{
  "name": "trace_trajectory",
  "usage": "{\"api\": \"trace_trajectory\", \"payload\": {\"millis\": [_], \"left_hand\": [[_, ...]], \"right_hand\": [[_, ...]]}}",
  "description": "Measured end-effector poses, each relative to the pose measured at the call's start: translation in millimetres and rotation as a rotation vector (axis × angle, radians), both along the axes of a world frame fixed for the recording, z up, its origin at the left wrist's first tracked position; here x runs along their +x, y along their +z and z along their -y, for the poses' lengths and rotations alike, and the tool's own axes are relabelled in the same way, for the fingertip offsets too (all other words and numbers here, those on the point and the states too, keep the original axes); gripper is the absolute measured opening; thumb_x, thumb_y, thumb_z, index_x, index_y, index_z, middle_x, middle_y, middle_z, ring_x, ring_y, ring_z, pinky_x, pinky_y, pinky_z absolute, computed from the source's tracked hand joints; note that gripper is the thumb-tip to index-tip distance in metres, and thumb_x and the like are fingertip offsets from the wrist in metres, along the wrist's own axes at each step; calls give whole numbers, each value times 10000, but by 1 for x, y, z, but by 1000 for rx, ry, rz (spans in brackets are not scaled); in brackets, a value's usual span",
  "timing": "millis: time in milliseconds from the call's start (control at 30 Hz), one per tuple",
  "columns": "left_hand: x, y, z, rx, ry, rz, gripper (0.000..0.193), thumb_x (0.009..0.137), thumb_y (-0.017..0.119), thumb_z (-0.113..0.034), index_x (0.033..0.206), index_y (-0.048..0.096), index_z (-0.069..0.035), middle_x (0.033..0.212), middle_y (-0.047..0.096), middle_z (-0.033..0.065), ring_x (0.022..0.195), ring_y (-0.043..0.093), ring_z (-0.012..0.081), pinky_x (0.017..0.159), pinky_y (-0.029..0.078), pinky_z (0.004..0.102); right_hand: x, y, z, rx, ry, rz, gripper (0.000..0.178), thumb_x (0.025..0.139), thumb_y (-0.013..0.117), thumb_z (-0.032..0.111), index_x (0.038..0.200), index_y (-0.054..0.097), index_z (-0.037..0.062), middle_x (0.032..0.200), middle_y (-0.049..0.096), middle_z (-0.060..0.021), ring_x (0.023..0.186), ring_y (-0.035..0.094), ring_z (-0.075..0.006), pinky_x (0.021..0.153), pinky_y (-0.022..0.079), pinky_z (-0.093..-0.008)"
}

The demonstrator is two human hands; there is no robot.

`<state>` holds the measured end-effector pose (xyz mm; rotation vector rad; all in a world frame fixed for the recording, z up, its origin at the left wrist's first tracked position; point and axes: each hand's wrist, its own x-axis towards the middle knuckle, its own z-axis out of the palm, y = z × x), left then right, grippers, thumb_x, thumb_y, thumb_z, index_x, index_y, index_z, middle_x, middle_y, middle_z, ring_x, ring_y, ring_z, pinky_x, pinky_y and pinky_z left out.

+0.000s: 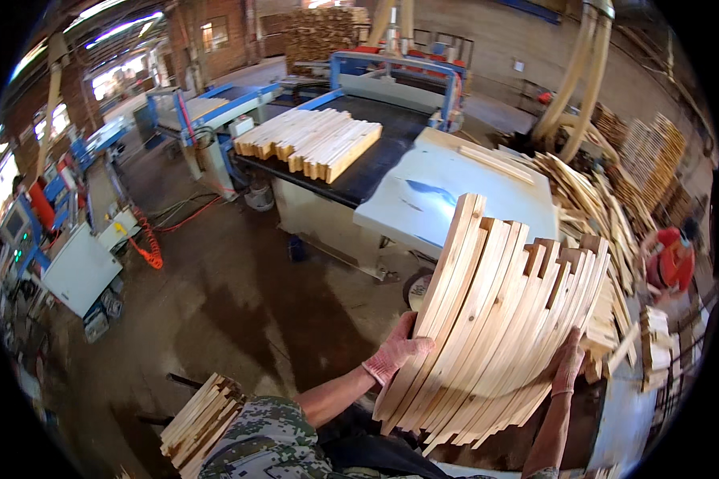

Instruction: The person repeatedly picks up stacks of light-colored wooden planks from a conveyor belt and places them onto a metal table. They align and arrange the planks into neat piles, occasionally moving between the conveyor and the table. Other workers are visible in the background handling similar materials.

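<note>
A wide bundle of pale wooden strips (487,327) is held up in front of me, tilted, its far ends uneven. My left hand (399,349), in a pinkish work glove, presses on the bundle's left side with the thumb along the outer strip. On the opposite side my right hand (568,361), gloved alike, clamps the outermost strips, its fingers partly hidden. Beyond the bundle, a light-coloured tabletop (447,180) adjoins a machine with a black conveyor belt (387,172). Another row of wooden strips (307,142) lies side by side on that belt.
A blue machine frame (397,57) spans the belt. Loose wood pieces (595,195) pile up at the right, near a person in red (669,259). More strips (204,423) are stacked at my lower left. A control cabinet (82,267) stands far left, beside an orange coiled hose (146,243).
</note>
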<state>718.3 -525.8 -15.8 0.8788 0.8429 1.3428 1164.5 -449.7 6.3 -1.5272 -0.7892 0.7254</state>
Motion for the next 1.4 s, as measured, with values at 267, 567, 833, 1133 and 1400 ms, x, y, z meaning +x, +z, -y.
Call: {"api": "trace_trajectory", "payload": {"millis": [267, 567, 833, 1133, 1400], "left_hand": [[-22, -21, -211, -164, 89, 28, 736, 882, 790, -287, 1468, 461, 12, 1287, 609, 123, 1134, 601, 210, 986, 525, 379], [-76, -20, -444, -396, -113, 65, 727, 884, 829, -305, 1467, 510, -12, 1304, 654, 169, 1135, 685, 300, 911, 625, 464], [-147, -58, -587, -348, -118, -194, 811, 890, 828, -379, 1540, 480, -42, 1366, 650, 172, 1187, 673, 311, 1045, 564, 482], [-224, 20, -690, -241, 159, -1780, 1057, 869, 621, -792, 1617, 403, -79, 1432, 578, 208, 1299, 614, 358, 1060, 505, 456], [-373, -24, -747, 470, 521, -1974, 536, 930, 687, -474, 1321, 685, -108, 1416, 587, 150, 1300, 568, 348, 1086, 431, 516]], "right_hand": [[-40, -11, -246, -250, 197, 143, 664, 975, 633, 717, 666, 571, 132, 638, 459, 63, 604, 391, -97, 558, 333, -317], [-66, -61, -430, -346, 461, 53, 581, 985, 749, 446, 1304, 682, -34, 1136, 727, -126, 1021, 651, -241, 909, 521, -410], [-136, -47, -501, -257, 410, -175, 932, 986, 745, 299, 1682, 219, -31, 1676, 387, -244, 1574, 335, -349, 1260, 279, -417], [-289, -63, -570, 8, 339, -686, 906, 1019, 689, 308, 1704, 170, 21, 1722, 322, -153, 1559, 356, -275, 1286, 285, -407], [-443, -82, -663, 44, 204, -685, 878, 1016, 698, 233, 1688, 191, -19, 1597, 501, -198, 1489, 462, -258, 1264, 311, -366]]}}
